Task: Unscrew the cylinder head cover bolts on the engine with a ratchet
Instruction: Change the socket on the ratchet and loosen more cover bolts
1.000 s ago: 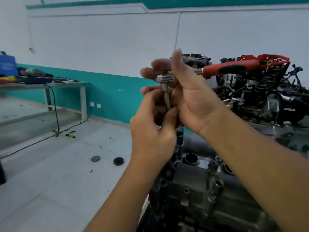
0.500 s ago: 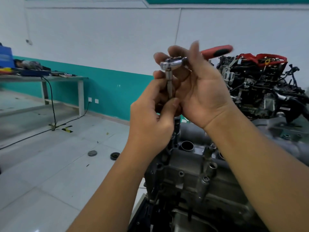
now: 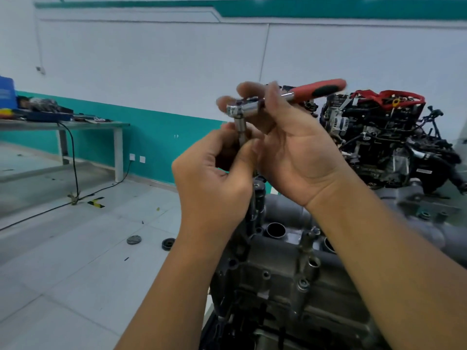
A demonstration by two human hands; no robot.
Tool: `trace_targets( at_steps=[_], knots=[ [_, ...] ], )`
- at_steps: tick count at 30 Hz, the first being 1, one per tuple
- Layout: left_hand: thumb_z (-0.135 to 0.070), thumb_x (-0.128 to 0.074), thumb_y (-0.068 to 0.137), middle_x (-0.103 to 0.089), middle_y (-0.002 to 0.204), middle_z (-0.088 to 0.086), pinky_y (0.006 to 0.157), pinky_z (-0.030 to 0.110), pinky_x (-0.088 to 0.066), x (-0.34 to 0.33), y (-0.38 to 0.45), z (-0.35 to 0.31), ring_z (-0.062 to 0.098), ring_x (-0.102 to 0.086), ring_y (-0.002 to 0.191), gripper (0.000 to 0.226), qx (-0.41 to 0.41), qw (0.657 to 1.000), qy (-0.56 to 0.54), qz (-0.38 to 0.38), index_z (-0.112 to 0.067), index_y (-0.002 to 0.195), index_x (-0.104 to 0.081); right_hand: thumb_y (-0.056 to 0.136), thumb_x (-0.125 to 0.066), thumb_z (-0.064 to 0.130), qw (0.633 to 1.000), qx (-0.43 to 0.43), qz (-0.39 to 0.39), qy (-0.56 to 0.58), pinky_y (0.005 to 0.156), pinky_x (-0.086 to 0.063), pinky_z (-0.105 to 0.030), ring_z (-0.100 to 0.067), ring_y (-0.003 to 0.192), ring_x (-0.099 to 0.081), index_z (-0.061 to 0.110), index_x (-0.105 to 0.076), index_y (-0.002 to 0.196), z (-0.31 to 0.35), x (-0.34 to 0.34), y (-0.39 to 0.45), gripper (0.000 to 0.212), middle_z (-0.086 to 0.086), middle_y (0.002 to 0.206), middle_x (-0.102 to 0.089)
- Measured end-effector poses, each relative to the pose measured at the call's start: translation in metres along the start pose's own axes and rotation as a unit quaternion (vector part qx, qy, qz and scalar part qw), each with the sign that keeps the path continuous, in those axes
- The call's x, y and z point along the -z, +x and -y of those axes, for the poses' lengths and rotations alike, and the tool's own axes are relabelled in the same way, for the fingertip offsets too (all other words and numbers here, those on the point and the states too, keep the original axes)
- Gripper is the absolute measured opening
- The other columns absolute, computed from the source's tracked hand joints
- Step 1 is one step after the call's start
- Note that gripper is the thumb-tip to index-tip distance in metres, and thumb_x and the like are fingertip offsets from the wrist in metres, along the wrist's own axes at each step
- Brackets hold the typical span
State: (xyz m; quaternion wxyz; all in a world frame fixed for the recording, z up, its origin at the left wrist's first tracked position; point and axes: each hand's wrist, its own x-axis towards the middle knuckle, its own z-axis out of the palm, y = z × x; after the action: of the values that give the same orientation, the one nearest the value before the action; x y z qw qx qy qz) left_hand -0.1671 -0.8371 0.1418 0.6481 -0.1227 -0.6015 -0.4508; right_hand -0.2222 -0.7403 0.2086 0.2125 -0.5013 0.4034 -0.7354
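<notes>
Wide tiled floor (image 3: 75, 248) lies open on the left, a cable (image 3: 73, 157) trailing across it to the far workbench (image 3: 75, 126), two dark discs (image 3: 149, 242) lying near the engine's (image 3: 290, 274) left edge. A second engine (image 3: 379, 137) crowds the far right. Both hands are up above the near engine: the right hand (image 3: 298, 152) curls its fingers round the ratchet (image 3: 278, 99) at its chrome head, red handle pointing far right, while the left hand (image 3: 217, 178) pinches the extension bar (image 3: 241, 130) hanging below it. Grey cover with open round holes sits beneath.
</notes>
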Motion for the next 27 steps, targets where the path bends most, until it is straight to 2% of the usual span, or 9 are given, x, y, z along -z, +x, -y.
trace_targets(
  at_steps=[3, 6, 9, 12, 15, 17, 22, 25, 27],
  knots=[
    [-0.011, -0.074, 0.091, -0.074, 0.076, -0.008, 0.063, 0.028, -0.058, 0.002, 0.003, -0.003, 0.010, -0.070, 0.069, 0.005, 0.012, 1.000, -0.002, 0.028, -0.016, 0.090, -0.077, 0.090, -0.061, 0.038, 1.000, -0.002, -0.007, -0.013, 0.087, -0.054, -0.041, -0.022, 0.085, -0.071, 0.018, -0.074, 0.105, 0.000, -0.001, 0.000, 0.029, -0.012, 0.094, -0.075],
    [-0.015, -0.070, 0.091, -0.075, 0.077, -0.002, 0.064, 0.049, -0.062, 0.004, 0.005, -0.004, 0.028, -0.072, 0.071, 0.009, 0.067, 0.996, -0.036, 0.039, -0.021, 0.088, -0.076, 0.076, -0.074, 0.025, 0.997, 0.057, -0.004, -0.044, 0.079, -0.053, -0.029, -0.017, 0.094, -0.069, 0.020, -0.080, 0.098, 0.000, -0.003, -0.002, 0.024, -0.008, 0.110, -0.075],
    [-0.011, -0.069, 0.091, -0.075, 0.079, -0.006, 0.066, 0.042, -0.060, 0.002, 0.004, -0.007, 0.019, -0.072, 0.072, 0.009, 0.036, 0.998, -0.001, 0.047, -0.017, 0.091, -0.076, 0.079, -0.070, 0.036, 0.998, 0.041, -0.012, -0.040, 0.084, -0.050, -0.032, -0.019, 0.094, -0.069, 0.020, -0.080, 0.095, 0.000, -0.002, -0.002, 0.024, -0.008, 0.108, -0.076],
    [-0.009, -0.067, 0.093, -0.074, 0.082, -0.005, 0.068, 0.037, -0.058, -0.003, 0.002, -0.009, 0.015, -0.070, 0.075, 0.010, 0.002, 0.998, 0.033, 0.056, -0.012, 0.098, -0.075, 0.088, -0.058, 0.053, 0.998, -0.015, -0.059, 0.006, 0.089, -0.048, -0.039, -0.020, 0.085, -0.069, 0.020, -0.078, 0.098, 0.002, -0.001, -0.003, 0.040, -0.009, 0.095, -0.077],
    [-0.010, -0.065, 0.094, -0.071, 0.075, -0.006, 0.062, 0.029, -0.056, -0.004, 0.000, -0.007, 0.013, -0.068, 0.067, 0.010, 0.037, 0.999, -0.011, 0.034, -0.016, 0.090, -0.072, 0.082, -0.073, 0.022, 0.996, 0.065, -0.034, -0.049, 0.084, -0.053, -0.034, -0.020, 0.093, -0.069, 0.019, -0.080, 0.094, 0.003, -0.005, -0.006, 0.014, -0.007, 0.105, -0.077],
    [-0.012, -0.063, 0.096, -0.068, 0.070, -0.004, 0.058, 0.027, -0.051, -0.003, 0.000, -0.007, 0.014, -0.065, 0.063, 0.012, 0.037, 0.999, -0.010, 0.030, -0.013, 0.085, -0.070, 0.082, -0.072, 0.008, 0.989, 0.109, -0.010, -0.101, 0.094, -0.055, -0.037, -0.023, 0.102, -0.068, 0.016, -0.080, 0.092, 0.001, -0.008, -0.006, 0.016, -0.008, 0.113, -0.076],
    [-0.007, -0.062, 0.094, -0.069, 0.073, 0.001, 0.057, 0.019, -0.049, -0.007, 0.000, -0.011, 0.017, -0.063, 0.065, 0.010, 0.032, 0.998, 0.000, 0.051, -0.008, 0.091, -0.071, 0.090, -0.058, 0.050, 1.000, -0.005, -0.029, -0.008, 0.086, -0.059, -0.037, -0.027, 0.094, -0.073, 0.020, -0.074, 0.107, 0.005, -0.009, -0.005, 0.038, -0.014, 0.103, -0.077],
    [-0.008, -0.064, 0.096, -0.069, 0.071, -0.002, 0.057, 0.024, -0.051, -0.006, 0.000, -0.008, 0.013, -0.065, 0.063, 0.010, 0.023, 0.999, -0.007, 0.032, -0.008, 0.088, -0.070, 0.089, -0.070, 0.015, 0.994, 0.070, -0.023, -0.083, 0.086, -0.061, -0.043, -0.032, 0.093, -0.073, 0.018, -0.079, 0.093, 0.001, -0.010, -0.006, 0.010, -0.019, 0.101, -0.076],
    [-0.007, -0.069, 0.095, -0.071, 0.074, -0.006, 0.060, 0.030, -0.056, -0.005, -0.001, -0.007, 0.014, -0.070, 0.068, 0.007, 0.013, 1.000, -0.005, 0.012, -0.009, 0.089, -0.072, 0.085, -0.071, 0.004, 0.988, 0.101, -0.009, -0.115, 0.089, -0.060, -0.046, -0.032, 0.095, -0.073, 0.017, -0.078, 0.096, -0.004, -0.011, -0.007, 0.018, -0.018, 0.106, -0.076]
  ],
)
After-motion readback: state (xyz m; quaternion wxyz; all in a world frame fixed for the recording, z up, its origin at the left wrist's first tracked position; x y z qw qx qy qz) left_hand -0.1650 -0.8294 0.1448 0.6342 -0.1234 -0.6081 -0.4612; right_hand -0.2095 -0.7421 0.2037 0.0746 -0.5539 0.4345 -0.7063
